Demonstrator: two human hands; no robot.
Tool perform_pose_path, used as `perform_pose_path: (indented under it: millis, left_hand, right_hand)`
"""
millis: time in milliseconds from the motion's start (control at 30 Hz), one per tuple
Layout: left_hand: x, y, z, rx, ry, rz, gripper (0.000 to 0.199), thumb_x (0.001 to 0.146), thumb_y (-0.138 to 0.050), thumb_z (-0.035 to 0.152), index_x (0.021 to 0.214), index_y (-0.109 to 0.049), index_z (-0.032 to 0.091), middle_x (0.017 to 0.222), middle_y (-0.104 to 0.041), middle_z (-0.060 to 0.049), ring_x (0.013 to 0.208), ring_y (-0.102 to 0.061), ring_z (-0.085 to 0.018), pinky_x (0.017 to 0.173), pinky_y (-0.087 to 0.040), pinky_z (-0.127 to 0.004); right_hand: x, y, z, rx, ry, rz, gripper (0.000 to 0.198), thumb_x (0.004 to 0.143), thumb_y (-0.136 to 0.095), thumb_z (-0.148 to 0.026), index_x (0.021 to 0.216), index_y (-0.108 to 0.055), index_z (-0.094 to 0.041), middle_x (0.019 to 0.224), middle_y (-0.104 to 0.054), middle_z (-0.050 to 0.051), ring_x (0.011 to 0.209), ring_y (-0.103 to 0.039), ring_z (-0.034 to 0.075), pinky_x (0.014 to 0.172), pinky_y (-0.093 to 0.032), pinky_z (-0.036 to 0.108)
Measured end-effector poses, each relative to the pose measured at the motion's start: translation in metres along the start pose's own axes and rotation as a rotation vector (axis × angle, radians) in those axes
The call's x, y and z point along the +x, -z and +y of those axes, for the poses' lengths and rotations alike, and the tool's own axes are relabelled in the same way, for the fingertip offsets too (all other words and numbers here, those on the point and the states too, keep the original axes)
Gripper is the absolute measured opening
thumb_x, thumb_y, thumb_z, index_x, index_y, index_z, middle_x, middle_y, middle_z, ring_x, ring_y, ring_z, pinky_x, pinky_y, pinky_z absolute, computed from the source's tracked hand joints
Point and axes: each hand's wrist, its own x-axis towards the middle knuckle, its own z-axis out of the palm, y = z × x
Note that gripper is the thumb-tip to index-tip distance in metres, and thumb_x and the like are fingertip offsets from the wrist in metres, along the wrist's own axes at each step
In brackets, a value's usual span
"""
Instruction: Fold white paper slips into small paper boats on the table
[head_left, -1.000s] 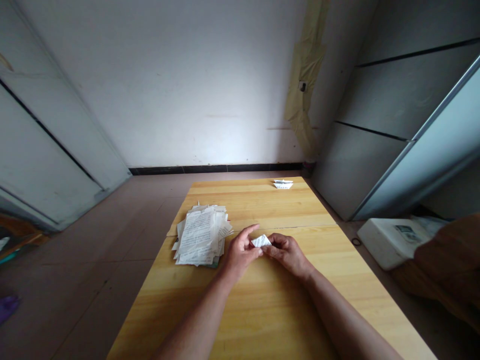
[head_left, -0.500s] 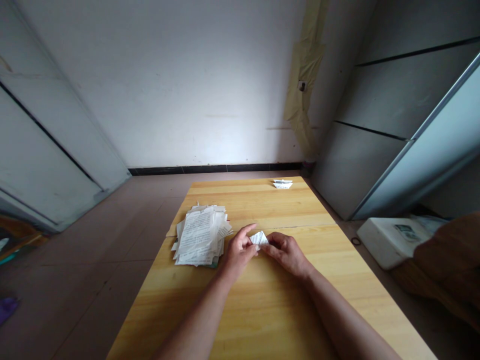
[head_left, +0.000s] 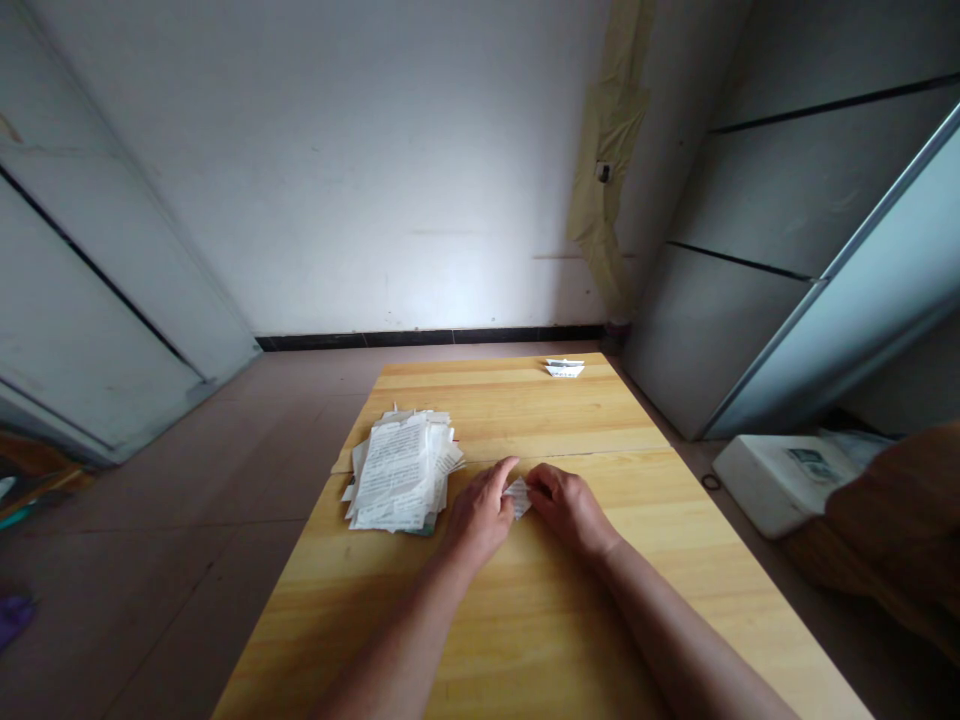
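Between my two hands is a small folded piece of printed paper [head_left: 519, 497], just above or on the wooden table [head_left: 540, 620]; I cannot tell which. My left hand [head_left: 482, 508] grips its left side, with the index finger stretched forward. On the other side, my right hand [head_left: 566, 505] pinches the paper's right edge with curled fingers. Part of the paper is hidden behind the fingers. Left of my hands lies an untidy stack of printed paper sheets [head_left: 397, 470]. A folded paper boat [head_left: 564, 368] stands near the table's far right corner.
A white wall [head_left: 375, 180] rises beyond the table, with tan tape [head_left: 600, 210] running down it. On the right are a grey cabinet [head_left: 720, 320] and a white box [head_left: 772, 485] on the floor. Something purple [head_left: 15, 618] lies on the floor at left.
The folded paper has turned between my hands, showing a different, smaller face. My left hand has rolled over more, its back now upward, and my right hand has shifted slightly left.
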Motion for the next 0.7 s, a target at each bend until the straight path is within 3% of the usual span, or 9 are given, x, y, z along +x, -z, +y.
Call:
perform_pose_path:
  millis: [100, 200, 400, 567, 700]
  left_hand:
    - [0.001, 0.001, 0.000, 0.089, -0.035, -0.005, 0.042, 0.075, -0.048, 0.004, 0.110, -0.060, 0.021, 0.097, -0.062, -0.005, 0.092, -0.055, -0.017, 0.084, -0.045, -0.030]
    - [0.001, 0.006, 0.003, 0.184, -0.047, -0.051, 0.023, 0.080, -0.049, 0.008, 0.087, -0.067, 0.021, 0.089, -0.060, -0.004, 0.089, -0.054, -0.016, 0.079, -0.044, -0.027]
    - [-0.001, 0.012, 0.010, 0.340, -0.089, -0.087, 0.024, 0.088, -0.046, 0.015, 0.086, -0.069, 0.020, 0.084, -0.058, -0.005, 0.085, -0.053, -0.017, 0.074, -0.042, -0.028]
    - [-0.003, 0.014, 0.017, 0.436, -0.108, -0.103, 0.027, 0.088, -0.044, 0.012, 0.077, -0.067, 0.018, 0.084, -0.057, -0.006, 0.085, -0.052, -0.018, 0.075, -0.040, -0.030]
    - [-0.005, 0.016, 0.023, 0.459, -0.092, -0.112, 0.023, 0.088, -0.046, 0.017, 0.079, -0.067, 0.018, 0.085, -0.057, -0.007, 0.086, -0.051, -0.019, 0.077, -0.040, -0.032]
  right_hand:
    - [0.000, -0.004, 0.000, -0.147, 0.052, 0.013, 0.015, 0.077, -0.049, -0.007, 0.078, -0.061, -0.017, 0.074, -0.062, 0.002, 0.067, -0.055, 0.013, 0.063, -0.039, 0.022]
    - [0.000, -0.004, 0.001, -0.216, 0.099, 0.000, 0.019, 0.081, -0.048, -0.008, 0.070, -0.062, -0.017, 0.071, -0.059, 0.002, 0.065, -0.055, 0.012, 0.061, -0.038, 0.020]
    - [-0.007, 0.016, -0.008, -0.326, 0.226, -0.167, 0.021, 0.086, -0.051, -0.012, 0.077, -0.068, -0.020, 0.081, -0.062, 0.004, 0.078, -0.058, 0.013, 0.069, -0.043, 0.020]
    - [-0.021, 0.020, -0.030, -0.661, 0.169, -0.259, 0.026, 0.089, -0.043, -0.012, 0.102, -0.064, -0.020, 0.107, -0.062, 0.010, 0.093, -0.055, 0.020, 0.073, -0.044, 0.028]
    - [-0.024, 0.015, -0.035, -0.722, 0.125, -0.282, 0.034, 0.087, -0.043, -0.010, 0.113, -0.060, -0.022, 0.125, -0.055, 0.011, 0.103, -0.051, 0.023, 0.079, -0.043, 0.032]
